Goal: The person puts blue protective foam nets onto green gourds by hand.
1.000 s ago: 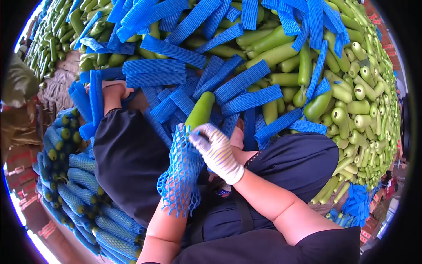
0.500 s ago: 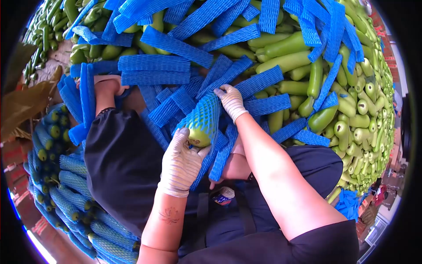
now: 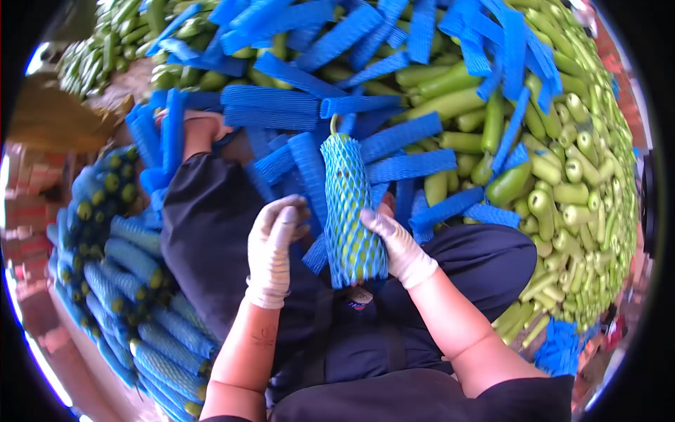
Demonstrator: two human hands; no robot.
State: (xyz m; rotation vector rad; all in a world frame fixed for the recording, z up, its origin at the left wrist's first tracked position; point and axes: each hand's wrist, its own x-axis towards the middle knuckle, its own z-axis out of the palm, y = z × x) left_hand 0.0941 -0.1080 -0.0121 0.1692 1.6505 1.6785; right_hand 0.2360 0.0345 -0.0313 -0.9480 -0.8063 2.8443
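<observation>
A green bottle gourd is fully inside a blue foam net sleeve, its curved stem poking out at the top. My right hand, in a pale striped glove, grips it low on its right side, thumb across the net and fingers behind, mostly hidden. To the left of the gourd, apart from it, my gloved left hand is empty with its fingers loosely bent. Beyond both hands, loose blue net sleeves lie scattered over the pile.
Bare green gourds are heaped at the right and far side. Sleeved gourds are stacked at the left. More blue sleeves lie at the lower right. My bent knees flank the work spot.
The net now covers the whole gourd, which has come upright, stem away from me. My left hand has let go and moved left; my right hand has shifted from the net's top to the lower side.
</observation>
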